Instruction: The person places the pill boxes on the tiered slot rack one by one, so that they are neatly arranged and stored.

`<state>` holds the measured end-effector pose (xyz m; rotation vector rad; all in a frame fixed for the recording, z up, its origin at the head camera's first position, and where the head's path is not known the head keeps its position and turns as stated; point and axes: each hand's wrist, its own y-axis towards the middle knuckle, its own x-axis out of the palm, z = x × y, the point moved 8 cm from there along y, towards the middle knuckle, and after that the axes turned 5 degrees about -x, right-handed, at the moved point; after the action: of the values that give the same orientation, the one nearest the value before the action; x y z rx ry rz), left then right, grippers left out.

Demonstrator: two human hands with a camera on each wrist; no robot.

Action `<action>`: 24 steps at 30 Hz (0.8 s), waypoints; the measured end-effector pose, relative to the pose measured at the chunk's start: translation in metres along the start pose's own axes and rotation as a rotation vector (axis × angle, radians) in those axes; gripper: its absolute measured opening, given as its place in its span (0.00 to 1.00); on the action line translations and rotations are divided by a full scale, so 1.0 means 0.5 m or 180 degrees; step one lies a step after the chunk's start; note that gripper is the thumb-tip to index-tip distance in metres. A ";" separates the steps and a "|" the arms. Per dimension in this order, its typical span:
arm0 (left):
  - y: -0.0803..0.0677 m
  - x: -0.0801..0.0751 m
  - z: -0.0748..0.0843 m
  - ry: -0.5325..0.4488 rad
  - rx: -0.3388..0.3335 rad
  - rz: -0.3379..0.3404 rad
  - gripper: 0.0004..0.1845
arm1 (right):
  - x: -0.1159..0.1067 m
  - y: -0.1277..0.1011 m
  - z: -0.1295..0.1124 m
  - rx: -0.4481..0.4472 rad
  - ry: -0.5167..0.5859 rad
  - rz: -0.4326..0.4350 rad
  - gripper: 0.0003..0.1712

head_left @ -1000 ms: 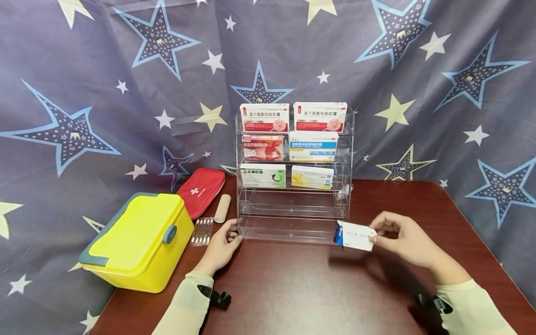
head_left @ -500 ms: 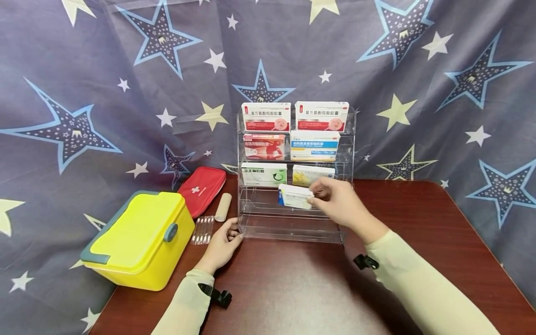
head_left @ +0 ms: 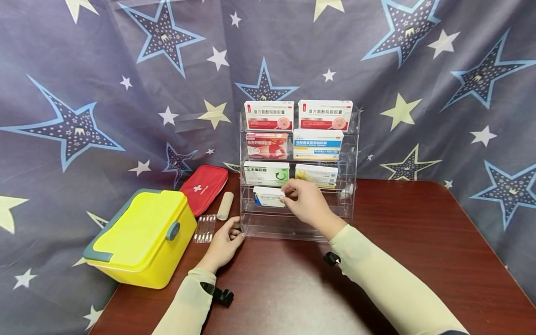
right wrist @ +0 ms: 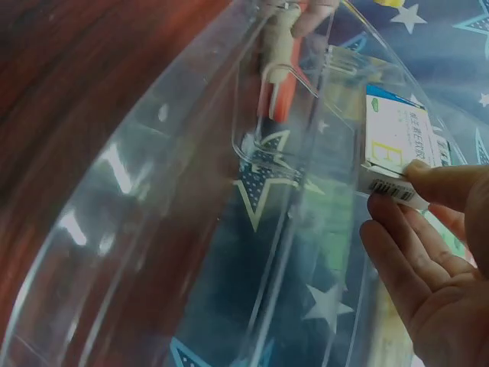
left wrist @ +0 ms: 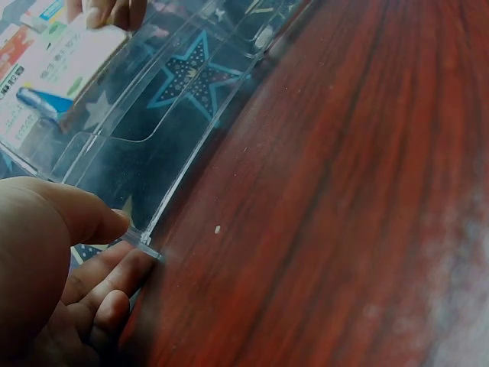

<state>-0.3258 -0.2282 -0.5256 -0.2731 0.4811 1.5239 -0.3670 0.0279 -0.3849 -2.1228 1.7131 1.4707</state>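
Note:
My right hand (head_left: 309, 203) pinches the right end of a white medicine box (head_left: 267, 197) with a blue end. The box stands at the left of the fourth tier down on a clear acrylic display rack (head_left: 289, 228). In the right wrist view the medicine box (right wrist: 399, 136) shows a yellow letter E, with thumb and fingers at its barcode end. My left hand (head_left: 224, 245) holds the rack's lower left corner. Thumb and fingers grip that clear edge in the left wrist view, where the hand (left wrist: 69, 267) fills the lower left.
Upper tiers hold red-and-white boxes (head_left: 269, 115), a red box (head_left: 266, 146), a blue-and-white box (head_left: 317, 145), a green-and-white box (head_left: 266, 173) and a yellow-and-white box (head_left: 317, 175). Left stand a yellow case (head_left: 140, 232), red pouch (head_left: 205, 188), bandage roll (head_left: 225, 206) and swab pack (head_left: 205, 229).
My right hand has carried the white medicine box leftward and up from beside the rack's lower right corner to the fourth tier's left side. The left hand keeps its hold on the rack.

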 end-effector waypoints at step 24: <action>-0.003 0.001 0.006 -0.0004 -0.0033 0.0011 0.25 | 0.047 0.000 -0.007 -0.0011 -0.0068 0.0076 0.10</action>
<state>-0.3242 -0.2266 -0.5233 -0.2794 0.4730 1.5302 -0.3663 0.0087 -0.3986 -2.0877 1.7362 1.4978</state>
